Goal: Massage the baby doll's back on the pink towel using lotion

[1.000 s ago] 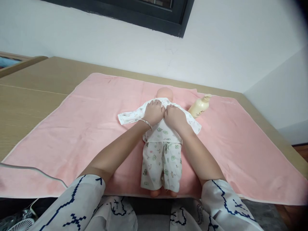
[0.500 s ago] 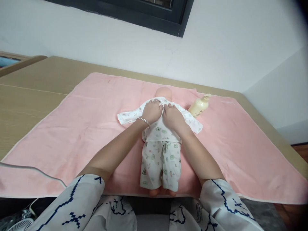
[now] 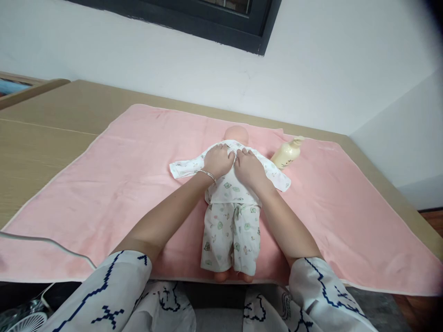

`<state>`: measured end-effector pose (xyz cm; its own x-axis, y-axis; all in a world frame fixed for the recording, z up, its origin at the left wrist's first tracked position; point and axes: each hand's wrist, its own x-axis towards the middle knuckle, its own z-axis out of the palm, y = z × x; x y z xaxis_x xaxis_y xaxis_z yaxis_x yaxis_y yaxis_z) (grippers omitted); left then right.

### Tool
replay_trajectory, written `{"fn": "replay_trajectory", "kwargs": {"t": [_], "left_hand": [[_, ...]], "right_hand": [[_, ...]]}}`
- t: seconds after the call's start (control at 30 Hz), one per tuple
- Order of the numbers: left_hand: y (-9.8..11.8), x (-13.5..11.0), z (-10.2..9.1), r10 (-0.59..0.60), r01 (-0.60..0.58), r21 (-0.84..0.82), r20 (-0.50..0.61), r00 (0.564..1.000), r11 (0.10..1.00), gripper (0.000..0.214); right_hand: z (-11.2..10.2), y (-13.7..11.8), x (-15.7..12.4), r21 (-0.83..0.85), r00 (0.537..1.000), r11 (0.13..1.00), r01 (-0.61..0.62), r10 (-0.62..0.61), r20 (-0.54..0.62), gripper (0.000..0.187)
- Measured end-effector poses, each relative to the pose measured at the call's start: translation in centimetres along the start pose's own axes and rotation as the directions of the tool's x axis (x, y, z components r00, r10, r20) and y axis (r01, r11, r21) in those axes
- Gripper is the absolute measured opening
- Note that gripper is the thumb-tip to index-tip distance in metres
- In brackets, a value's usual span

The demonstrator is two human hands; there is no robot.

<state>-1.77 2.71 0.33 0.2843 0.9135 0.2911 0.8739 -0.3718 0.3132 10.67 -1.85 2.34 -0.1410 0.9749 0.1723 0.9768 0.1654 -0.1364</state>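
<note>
A baby doll (image 3: 236,134) lies on a pink mat, its smooth head away from me and its feet at the near edge. It wears a white printed top (image 3: 231,192) with both sleeves spread out and matching trousers (image 3: 218,235). My left hand (image 3: 218,160) rests on the left of the doll's upper body, fingers laid over the cloth near the collar. On the other side, my right hand (image 3: 249,167) lies the same way, with the thumbs close together at the middle. Neither hand visibly grips anything; the fingertips are partly hidden.
The pink mat (image 3: 138,170) covers much of a wooden table (image 3: 48,124). A cream pump bottle (image 3: 287,153) lies tilted beside the doll's right-hand sleeve. A pale cable (image 3: 48,240) crosses the mat at left. Behind stand a white wall (image 3: 173,60) and a dark window frame (image 3: 242,37).
</note>
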Motion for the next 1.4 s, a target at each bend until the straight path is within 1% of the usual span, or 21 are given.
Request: {"fn": "replay_trajectory", "kwargs": {"t": [0.07, 0.13, 0.2, 0.27, 0.33, 0.37, 0.47, 0.57, 0.63, 0.7, 0.8, 0.83, 0.9, 1.0, 1.1, 1.17, 1.2, 1.27, 1.33, 1.4], "left_hand": [[0.5, -0.5, 0.1, -0.033, 0.034, 0.044, -0.028, 0.999, 0.998, 0.039], [1.5, -1.3, 0.1, -0.020, 0.024, 0.104, -0.032, 0.999, 0.994, 0.041], [2.5, -2.0, 0.1, 0.038, -0.033, 0.139, -0.028, 0.999, 0.990, 0.039], [2.8, -2.3, 0.3, 0.121, -0.115, 0.127, -0.037, 0.992, 0.985, 0.037], [2.5, -1.9, 0.6, 0.162, -0.157, 0.078, -0.063, 0.985, 0.985, 0.036], [2.1, -1.6, 0.8, 0.157, -0.154, 0.051, -0.077, 0.985, 0.987, 0.037], [0.6, -0.4, 1.4, 0.081, -0.084, -0.038, -0.087, 0.993, 0.996, 0.040], [-0.3, 0.3, 2.1, 0.025, -0.038, -0.126, -0.105, 0.994, 0.991, 0.044], [-0.5, 0.3, 2.6, 0.004, -0.028, -0.170, -0.138, 0.990, 0.985, 0.045], [-0.5, 0.1, 2.9, -0.015, -0.017, -0.202, -0.159, 0.987, 0.979, 0.046], [-0.5, 0.0, 3.0, -0.020, -0.019, -0.227, -0.166, 0.986, 0.974, 0.044], [-0.5, 0.0, 3.1, -0.017, -0.023, -0.229, -0.169, 0.985, 0.973, 0.044], [-0.6, 0.0, 3.1, -0.009, -0.032, -0.228, -0.176, 0.984, 0.973, 0.043], [-0.7, 0.1, 3.1, -0.007, -0.035, -0.231, -0.180, 0.984, 0.972, 0.042], [-0.8, 0.1, 3.1, -0.007, -0.038, -0.234, -0.187, 0.982, 0.971, 0.042], [-0.7, 0.1, 3.1, -0.007, -0.041, -0.240, -0.194, 0.981, 0.970, 0.042], [-0.7, 0.1, 3.1, -0.007, -0.042, -0.245, -0.196, 0.981, 0.969, 0.042], [-0.6, 0.1, 3.0, -0.010, -0.041, -0.255, -0.195, 0.981, 0.966, 0.041], [-0.6, 0.1, 3.0, -0.012, -0.038, -0.259, -0.188, 0.982, 0.965, 0.041], [-0.7, 0.1, 3.1, -0.011, -0.040, -0.263, -0.187, 0.982, 0.964, 0.041]], "right_hand": [[-0.1, 0.3, 0.2, 0.023, 1.000, 1.000, 0.002, -0.002, 0.006, 0.045], [0.1, 1.3, 0.8, 0.072, 1.000, 0.997, 0.013, -0.013, 0.007, 0.044], [0.5, 2.4, 1.6, 0.122, 1.000, 0.992, 0.023, -0.023, -0.005, 0.043], [0.9, 3.2, 2.2, 0.146, 1.000, 0.989, 0.020, -0.016, -0.026, 0.043], [1.2, 3.4, 2.4, 0.134, 0.999, 0.991, 0.005, 0.001, -0.048, 0.043], [1.2, 3.2, 2.3, 0.118, 0.998, 0.993, -0.001, 0.008, -0.057, 0.043], [0.9, 2.1, 1.6, 0.055, 0.998, 0.998, -0.024, 0.028, -0.061, 0.045], [0.1, 1.4, 1.0, 0.032, 0.999, 0.999, -0.036, 0.038, -0.033, 0.042], [-0.3, 1.8, 0.9, 0.085, 1.000, 0.996, -0.023, 0.024, -0.007, 0.039], [-0.3, 2.7, 1.3, 0.195, 1.000, 0.980, -0.022, 0.022, -0.001, 0.040], [0.3, 4.3, 2.1, 0.336, 0.995, 0.938, -0.082, 0.095, -0.020, 0.047], [0.5, 4.6, 2.3, 0.354, 0.992, 0.929, -0.104, 0.122, -0.029, 0.048], [0.7, 5.0, 2.5, 0.358, 0.990, 0.926, -0.115, 0.138, -0.039, 0.048], [0.2, 4.8, 2.2, 0.358, 0.988, 0.929, -0.098, 0.135, -0.078, 0.049], [-0.2, 4.0, 1.8, 0.358, 0.973, 0.933, -0.038, 0.116, -0.199, 0.055], [0.2, 3.3, 1.6, 0.312, 0.963, 0.950, 0.026, 0.061, -0.263, 0.058], [0.5, 3.0, 1.6, 0.283, 0.964, 0.958, 0.046, 0.031, -0.263, 0.059], [1.4, 2.5, 1.7, 0.243, 0.978, 0.968, 0.058, -0.006, -0.208, 0.057], [2.0, 2.2, 1.8, 0.241, 0.989, 0.970, 0.039, -0.002, -0.150, 0.055], [1.9, 2.2, 1.8, 0.256, 0.989, 0.966, 0.027, 0.012, -0.148, 0.054]]}}
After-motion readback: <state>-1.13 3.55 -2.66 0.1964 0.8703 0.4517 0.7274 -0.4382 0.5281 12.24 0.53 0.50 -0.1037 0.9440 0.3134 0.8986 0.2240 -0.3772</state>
